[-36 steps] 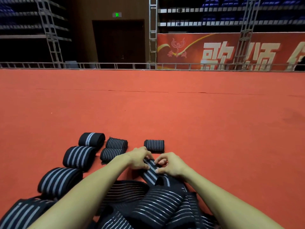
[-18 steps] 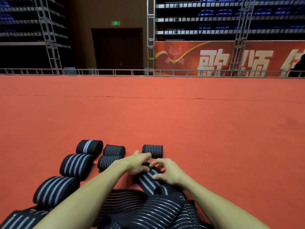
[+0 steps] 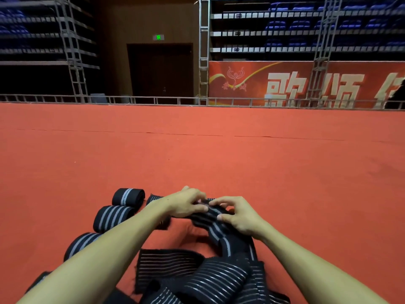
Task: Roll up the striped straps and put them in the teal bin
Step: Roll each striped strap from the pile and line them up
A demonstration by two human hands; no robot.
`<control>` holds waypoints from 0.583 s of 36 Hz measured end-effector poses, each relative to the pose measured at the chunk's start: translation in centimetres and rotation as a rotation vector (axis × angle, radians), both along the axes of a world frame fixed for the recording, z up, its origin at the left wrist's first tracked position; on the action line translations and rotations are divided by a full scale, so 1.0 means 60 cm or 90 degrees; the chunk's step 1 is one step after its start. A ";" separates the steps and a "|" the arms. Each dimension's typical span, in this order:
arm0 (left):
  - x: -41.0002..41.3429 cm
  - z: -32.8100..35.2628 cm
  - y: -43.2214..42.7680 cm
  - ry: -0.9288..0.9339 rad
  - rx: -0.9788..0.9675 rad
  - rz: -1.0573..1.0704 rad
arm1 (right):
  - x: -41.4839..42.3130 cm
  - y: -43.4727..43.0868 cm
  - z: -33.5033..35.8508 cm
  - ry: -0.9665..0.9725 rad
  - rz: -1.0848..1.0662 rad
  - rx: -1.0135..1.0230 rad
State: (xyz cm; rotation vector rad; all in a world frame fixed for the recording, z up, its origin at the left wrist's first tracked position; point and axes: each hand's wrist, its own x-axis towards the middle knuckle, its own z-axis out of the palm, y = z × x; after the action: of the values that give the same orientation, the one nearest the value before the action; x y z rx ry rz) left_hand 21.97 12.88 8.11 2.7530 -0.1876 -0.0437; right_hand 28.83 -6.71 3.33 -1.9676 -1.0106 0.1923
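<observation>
Both hands [image 3: 188,202] [image 3: 237,213] grip one striped strap [image 3: 215,229] on the red carpet [image 3: 219,163]

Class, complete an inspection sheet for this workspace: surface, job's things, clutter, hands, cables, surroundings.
Surface: red carpet, flat.
Job's things: half-rolled strap in both hands; rolled straps at left; loose straps piled nearest the camera; teal bin not in view.
Clutter: nothing seen.
Hands: left hand and right hand both grip the half-rolled strap.
Cables: nothing seen.
Surroundings: red banner, dark door, metal truss, blue seats.
</observation>
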 end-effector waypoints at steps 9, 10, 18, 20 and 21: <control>-0.026 0.078 -0.044 -0.236 -0.237 0.057 | -0.033 -0.068 0.103 -0.036 -0.078 0.160; -0.030 0.094 -0.053 -0.280 -0.257 0.068 | -0.040 -0.078 0.116 -0.043 -0.082 0.174; -0.095 0.228 -0.162 -0.345 -0.424 0.009 | -0.114 -0.141 0.243 -0.137 -0.069 0.229; -0.112 0.245 -0.187 -0.352 -0.432 -0.006 | -0.132 -0.155 0.271 -0.154 -0.076 0.263; -0.121 0.252 -0.200 -0.355 -0.438 -0.014 | -0.140 -0.163 0.283 -0.158 -0.081 0.281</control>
State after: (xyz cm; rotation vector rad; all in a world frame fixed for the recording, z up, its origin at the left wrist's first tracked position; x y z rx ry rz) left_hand 14.73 0.88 23.23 2.0140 -0.3111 0.6602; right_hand 20.43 -16.47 20.30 -1.6634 -0.9808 -0.3291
